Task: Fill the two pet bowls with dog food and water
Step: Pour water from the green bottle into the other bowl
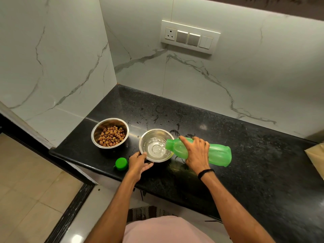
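Two steel bowls stand on the black counter (228, 146). The left bowl (95, 135) holds brown dog food (112, 135). The right bowl (145, 137) has clear water in its bottom. My right hand (197, 153) grips a green plastic bottle (219, 153) tipped on its side, its open mouth over the right bowl's rim, with water running into the bowl. My left hand (139, 163) holds the near left rim of that bowl, thumb on the edge. The bottle's green cap (121, 163) lies on the counter left of my left hand.
Marble walls close the counter at the left and back, with a switch panel (190, 36) on the back wall. Water drops spot the counter behind the bowls. A brown paper bag (317, 155) sits at the far right edge. The counter's front edge drops to a tiled floor.
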